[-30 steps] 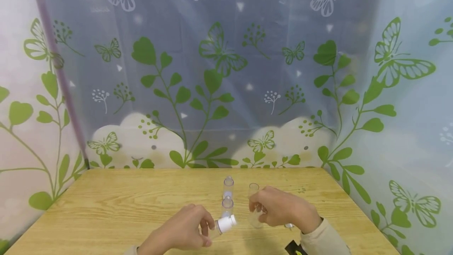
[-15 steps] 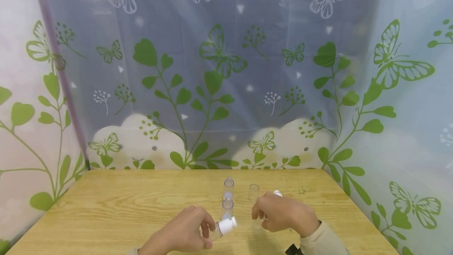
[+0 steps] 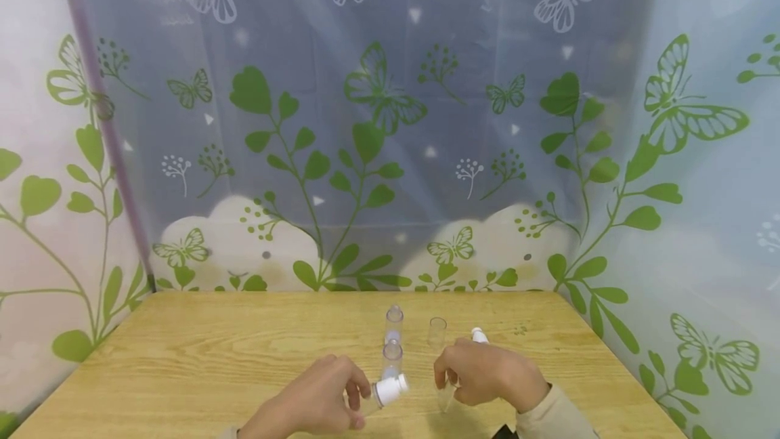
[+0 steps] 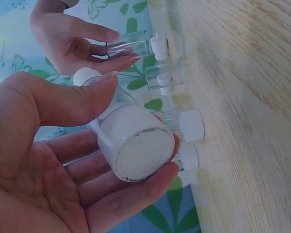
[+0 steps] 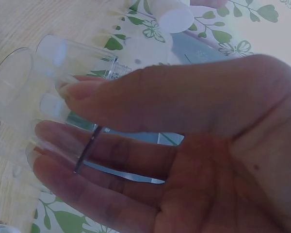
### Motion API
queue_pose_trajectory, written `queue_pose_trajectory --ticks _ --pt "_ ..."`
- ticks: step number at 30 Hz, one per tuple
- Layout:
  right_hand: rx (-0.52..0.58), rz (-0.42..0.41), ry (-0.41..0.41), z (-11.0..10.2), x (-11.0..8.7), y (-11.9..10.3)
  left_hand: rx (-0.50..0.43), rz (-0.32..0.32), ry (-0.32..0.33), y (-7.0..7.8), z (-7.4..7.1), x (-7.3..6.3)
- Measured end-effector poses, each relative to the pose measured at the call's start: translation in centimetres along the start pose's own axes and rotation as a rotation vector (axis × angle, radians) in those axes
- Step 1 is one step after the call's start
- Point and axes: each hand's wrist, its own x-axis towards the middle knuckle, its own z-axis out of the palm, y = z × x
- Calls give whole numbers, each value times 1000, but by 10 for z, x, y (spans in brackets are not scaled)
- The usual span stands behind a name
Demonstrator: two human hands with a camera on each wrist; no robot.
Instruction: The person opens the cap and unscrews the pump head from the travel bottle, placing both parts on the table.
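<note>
My left hand (image 3: 319, 391) grips a small clear bottle with a white collar and top (image 3: 390, 390), tilted to the right. In the left wrist view the bottle's round white base (image 4: 140, 150) faces the camera, thumb and fingers around it. To its right, my right hand (image 3: 490, 372) holds a clear, hollow tube-shaped cover (image 4: 128, 44) between thumb and fingers. The cover's round rim (image 5: 12, 73) shows beyond the fingertips in the right wrist view. Beyond my left hand stand two clear bottles, one nearer (image 3: 393, 356) and one farther (image 3: 394, 324).
A second clear cover (image 3: 437, 332) stands upright on the wooden table (image 3: 244, 337), beyond my right hand. A white pump top (image 3: 479, 335) shows just behind that hand. A patterned curtain (image 3: 390, 154) hangs around the table's back and sides.
My right hand has shifted slightly right and toward me with the clear cover. The white pump top behind it has come into view. My left hand keeps the bottle almost still.
</note>
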Motion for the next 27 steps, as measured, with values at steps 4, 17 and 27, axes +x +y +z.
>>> queue_pose_trajectory --ticks 4,17,27 --pt "9 -8 -3 1 1 1 -6 -3 0 -1 1 0" --pt "36 27 -18 2 3 0 -26 -7 -5 -1 0 1" --pt "15 17 -9 5 4 0 -27 -21 4 -1 0 -1"
